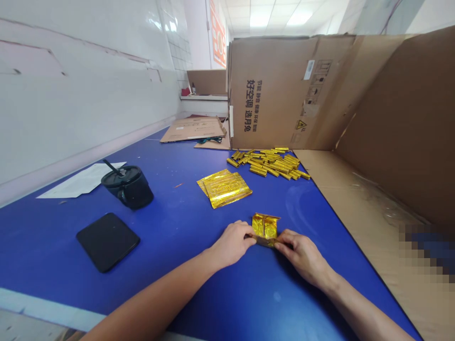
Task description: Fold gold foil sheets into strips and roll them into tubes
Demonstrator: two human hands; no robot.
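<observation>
Pinching the gold foil piece (265,226) down on the blue table (185,222), long axis lying left to right, upturned flap away from the fingers. Gripping its left end with the left hand (231,244) and its right end with the right hand (302,255), fingertips pressed together, both equally near. Sitting well short of the foil stack (225,188) and the pile of gold rolls (272,163).

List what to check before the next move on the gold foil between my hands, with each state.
1. Grip: left hand and right hand both pinch the partly folded gold foil sheet: ok.
2. Sheet rests on the blue table: ok.
3. Beyond the hands, the stack of flat gold foil sheets lies apart: ok.
4. The pile of gold foil sticks sits clear of that stack: ok.
5. The black lidded cup with straw stands upright, left of the foil: ok.
6. Fold edges aligned: cannot tell, fingers cover them.
</observation>
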